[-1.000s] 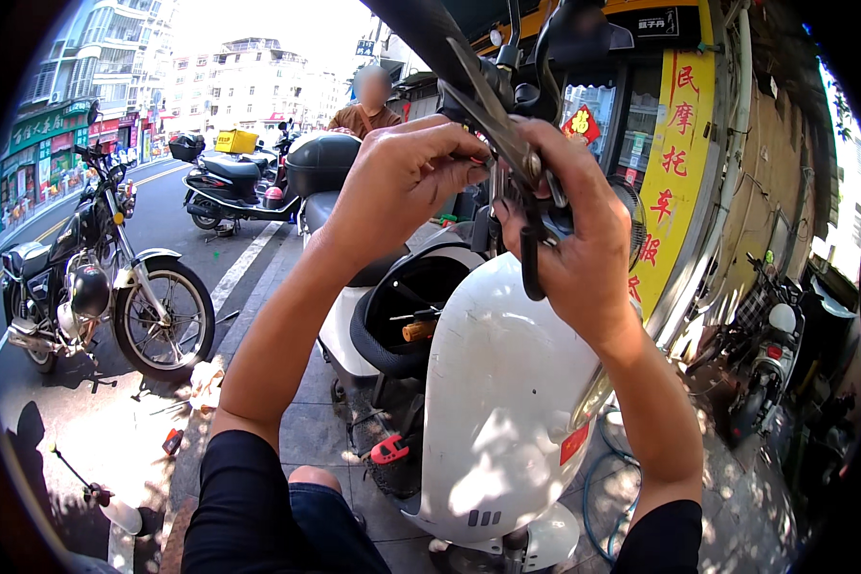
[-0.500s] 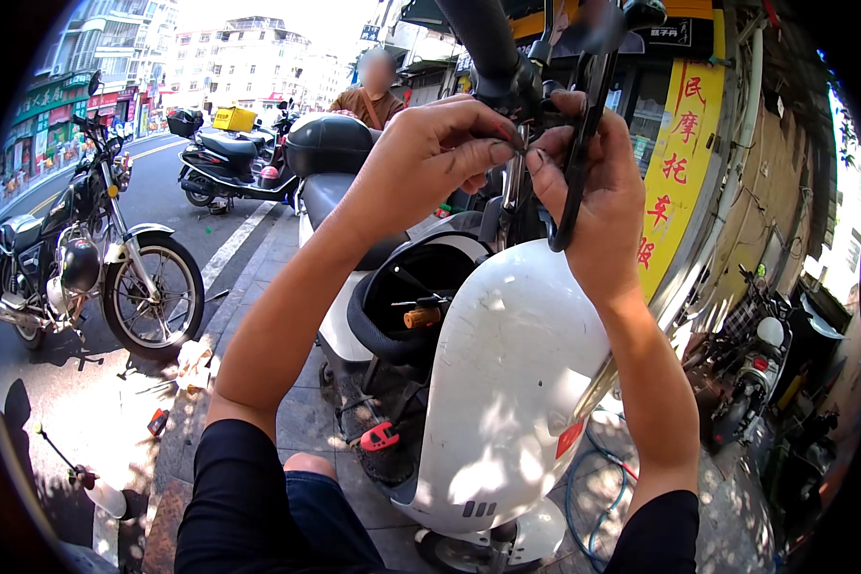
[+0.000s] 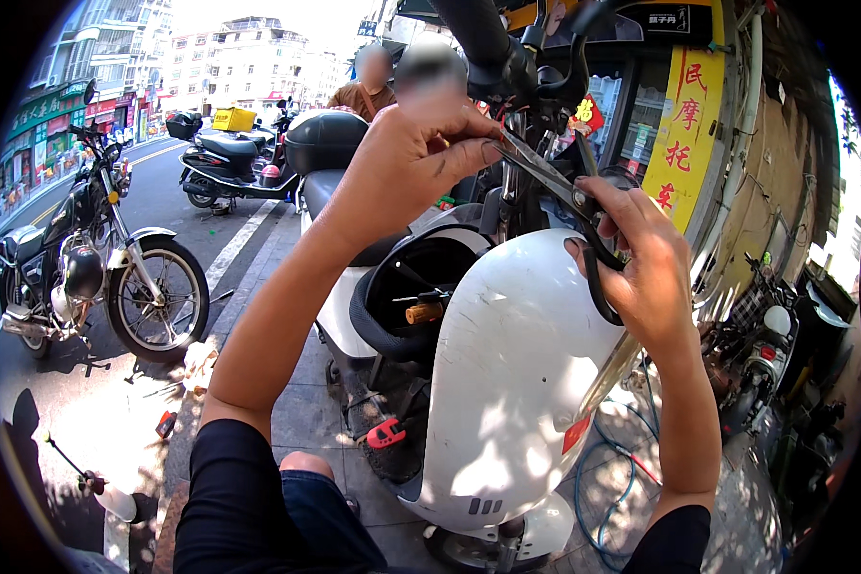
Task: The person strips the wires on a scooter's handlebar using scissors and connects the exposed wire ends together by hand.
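Observation:
My left hand [image 3: 421, 143] is raised beside the scooter's handlebar [image 3: 488, 43], thumb and forefinger pinched on a thin reddish wire [image 3: 502, 122], which is mostly hidden. In my right hand [image 3: 646, 263] is a pair of scissors [image 3: 543, 174] with black loop handles, my fingers through and around the loops. The scissor blades point up and left, their tips at the left fingertips. Whether the blades touch the wire I cannot tell. Below both hands stands the white front panel [image 3: 517, 383] of the scooter.
An upturned dark helmet [image 3: 373, 320] holds an orange-handled tool [image 3: 424, 313]. Below it lies a red tool [image 3: 386, 433]. A blue hose [image 3: 603, 478] coils on the ground at right. A motorcycle [image 3: 86, 249] stands at left. Two people are beyond the scooter, one in brown [image 3: 362, 99].
My right hand has moved right and down from the left fingertips, and the scissors have swung from upright to pointing at them. A second person has appeared behind the left hand.

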Available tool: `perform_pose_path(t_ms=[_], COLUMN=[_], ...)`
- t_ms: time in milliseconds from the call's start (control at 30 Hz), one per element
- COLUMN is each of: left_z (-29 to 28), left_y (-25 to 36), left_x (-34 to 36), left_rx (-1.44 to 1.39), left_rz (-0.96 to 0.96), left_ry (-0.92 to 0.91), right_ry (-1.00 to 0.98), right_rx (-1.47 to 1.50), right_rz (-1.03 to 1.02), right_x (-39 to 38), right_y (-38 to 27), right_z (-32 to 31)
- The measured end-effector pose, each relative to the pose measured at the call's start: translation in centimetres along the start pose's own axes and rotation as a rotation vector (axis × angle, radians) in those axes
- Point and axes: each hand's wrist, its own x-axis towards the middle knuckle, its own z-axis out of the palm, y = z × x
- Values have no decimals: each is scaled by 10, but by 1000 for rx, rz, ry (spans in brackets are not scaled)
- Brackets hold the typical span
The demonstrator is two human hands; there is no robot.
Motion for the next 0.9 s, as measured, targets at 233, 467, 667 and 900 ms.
perform_pose_path(t_ms=[233,467,667,900], left_z=[-3,-1,4,14], left_y=[1,-1,0,2], left_x=[-1,-3,-4,-6], left_rx=[-9,51,-68,-248], left_rz=[-8,70,-1,-83], left_ry=[2,9,82,181], right_ry=[32,-36,-15,-1], right_rx=[6,109,171,199], right_rz=[37,73,82,135], right_x=[2,2,2,0], right_y=[-1,-3,2,0], right_z=[3,5,10,17])
